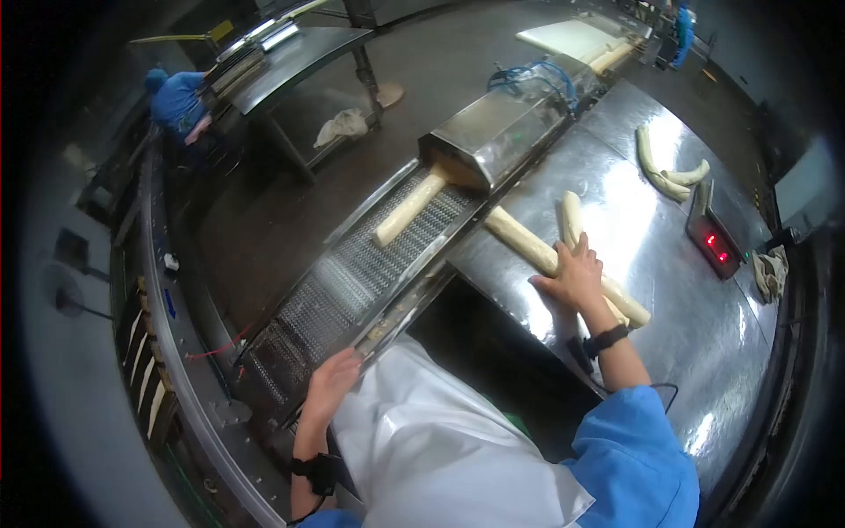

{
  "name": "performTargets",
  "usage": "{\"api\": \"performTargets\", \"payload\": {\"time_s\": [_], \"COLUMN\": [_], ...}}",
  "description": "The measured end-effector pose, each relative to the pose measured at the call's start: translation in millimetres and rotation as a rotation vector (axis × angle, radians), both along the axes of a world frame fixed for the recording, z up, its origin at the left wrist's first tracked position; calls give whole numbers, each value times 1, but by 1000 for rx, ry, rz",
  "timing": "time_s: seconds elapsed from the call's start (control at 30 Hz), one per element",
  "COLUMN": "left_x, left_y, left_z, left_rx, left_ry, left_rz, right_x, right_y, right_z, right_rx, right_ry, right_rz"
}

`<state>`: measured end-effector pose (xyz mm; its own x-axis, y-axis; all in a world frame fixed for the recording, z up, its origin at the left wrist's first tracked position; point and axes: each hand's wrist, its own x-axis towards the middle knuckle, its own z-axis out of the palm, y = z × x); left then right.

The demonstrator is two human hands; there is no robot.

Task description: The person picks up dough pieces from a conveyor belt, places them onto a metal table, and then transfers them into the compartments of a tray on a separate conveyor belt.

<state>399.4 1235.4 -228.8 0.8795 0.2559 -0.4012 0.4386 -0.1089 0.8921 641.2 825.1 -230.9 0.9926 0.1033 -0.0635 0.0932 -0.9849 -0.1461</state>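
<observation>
My right hand (576, 275) lies on pale dough logs on the steel table, fingers spread and thumb out. A long dough log (519, 236) runs diagonally beneath it. A second dough log (571, 211) crosses near my fingers, partly covered by the hand. My left hand (334, 380) is at the near side rail of the mesh conveyor (356, 280), fingers extended and holding nothing visible. Another dough log (409, 209) lies on that conveyor, its far end at the opening of a metal housing (497, 128).
Curved dough pieces (651, 163) lie farther back on the steel table (616, 189), near a scale with a red display (717, 246). A crumpled cloth (771, 273) sits at the right edge. A person in blue (179, 101) works at far left. A dark gap separates conveyor and table.
</observation>
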Motion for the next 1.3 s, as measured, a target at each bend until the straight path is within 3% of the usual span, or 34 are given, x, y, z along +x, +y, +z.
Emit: {"api": "performTargets", "payload": {"time_s": [0.23,0.37,0.47,0.63,0.7,0.73,0.8,0.83,0.9,1.0,1.1,1.13,1.17,1.23,1.3], "left_x": [-16,-17,-1,58,83,95,119,129,142,140,128,121,113,100,92], "left_y": [11,24,32,34,31,35,47,50,52,37,12,8,4,0,3], "left_z": [-16,-17,-10,-8,9,6,-15,-23,-30,-32,-13,-18,-20,-19,-17], "left_rx": [-20,62,127,166,734,734,999,999,908,1062,941,828,828,910,835], "left_ry": [-9,-51,-120,-254,-358,-357,-414,-413,-131,-150,-165,-239,-234,-461,-302], "left_rz": [32,28,30,99,-46,-44,-60,-55,-73,-70,-122,-184,-178,-194,-137], "right_x": [-29,-39,-59,-95,-102,-106,-110,-112,-112,-111,-101,-98,-94,-87,-84], "right_y": [-12,-45,-71,-79,-76,-78,-81,-81,-82,-78,-71,-72,-74,-72,-70], "right_z": [0,-6,-10,-10,-10,-12,-18,-17,-16,-14,-4,-8,-16,-16,-11], "right_rx": [113,12,-86,-118,-82,-82,-36,-37,-12,-44,-28,-31,-57,-81,-48], "right_ry": [-24,-17,3,-21,27,28,-45,-46,-89,-113,-8,-3,-49,-95,-34], "right_rz": [195,-172,-314,-294,-323,-320,-225,-221,-126,-60,-64,-56,-21,19,14]}}
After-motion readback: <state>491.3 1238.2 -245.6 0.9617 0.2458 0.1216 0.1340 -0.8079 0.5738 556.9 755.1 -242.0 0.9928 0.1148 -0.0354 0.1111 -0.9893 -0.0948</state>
